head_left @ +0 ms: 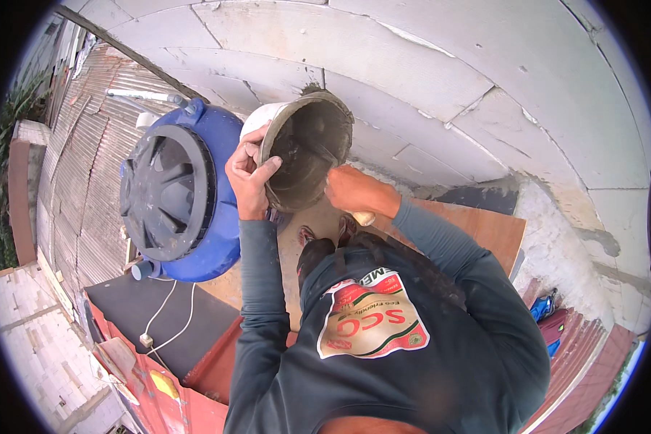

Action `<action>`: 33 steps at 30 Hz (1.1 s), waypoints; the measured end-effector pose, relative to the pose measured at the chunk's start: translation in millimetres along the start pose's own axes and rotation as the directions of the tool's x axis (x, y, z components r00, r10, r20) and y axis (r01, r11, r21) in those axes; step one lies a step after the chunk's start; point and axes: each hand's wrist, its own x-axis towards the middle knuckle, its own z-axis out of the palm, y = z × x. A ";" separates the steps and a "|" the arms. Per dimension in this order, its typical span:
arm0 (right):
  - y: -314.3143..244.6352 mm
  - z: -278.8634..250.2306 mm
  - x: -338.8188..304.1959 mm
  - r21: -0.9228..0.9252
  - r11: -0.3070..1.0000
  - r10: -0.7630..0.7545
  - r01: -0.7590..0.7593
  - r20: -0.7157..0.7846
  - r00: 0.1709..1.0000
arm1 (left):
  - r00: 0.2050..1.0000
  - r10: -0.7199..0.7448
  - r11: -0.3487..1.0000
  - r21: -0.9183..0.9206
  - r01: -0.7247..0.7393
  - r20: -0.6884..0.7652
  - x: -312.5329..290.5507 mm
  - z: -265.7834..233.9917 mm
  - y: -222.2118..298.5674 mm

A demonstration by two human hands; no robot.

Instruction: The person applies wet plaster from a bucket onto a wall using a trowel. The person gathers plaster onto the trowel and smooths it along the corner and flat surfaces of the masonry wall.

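Observation:
A bucket (333, 110), white outside and coated grey inside, is tilted with its mouth toward me, close against the block wall. My left hand (250, 179) grips its left rim, the thumb over the edge and the fingers on the outside. Wet grey mortar (296, 177) lines the inside. At the right side of the mouth, my right hand (360, 192) is closed around a trowel (364, 218) whose pale wooden handle end shows below the fist. Its blade reaches into the bucket and is partly lost against the grey mortar.
The pale block wall (398, 65) curves across the front and right. A blue water tank (228, 239) with a black lid (170, 194) stands left of the bucket. A plywood board (477, 228) lies at right. A white cable (192, 307) crosses a dark panel. Corrugated roofing (87, 116) spreads beyond the tank.

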 end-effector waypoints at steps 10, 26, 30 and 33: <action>50.5 -23.3 -14.4 0.866 0.365 -0.051 -0.343 0.387 0.921 | 0.999 -0.027 0.992 -0.127 0.029 0.018 -11.6 -10.6 13.7; 57.3 -14.3 -36.9 0.928 0.134 -0.035 -0.349 0.356 0.934 | 0.760 -0.366 0.816 -0.577 -0.015 -0.537 -77.7 -21.5 -94.1; 62.4 -9.7 -36.3 0.901 0.071 -0.030 -0.428 0.431 0.902 | 0.663 -0.411 0.819 -0.574 -0.033 -0.625 -98.0 -21.6 -170.0; 89.5 -3.5 -23.8 0.837 -0.160 -0.148 -0.523 0.504 0.851 | 0.582 -0.412 0.834 -0.547 -0.068 -0.701 -100.9 -25.3 -215.5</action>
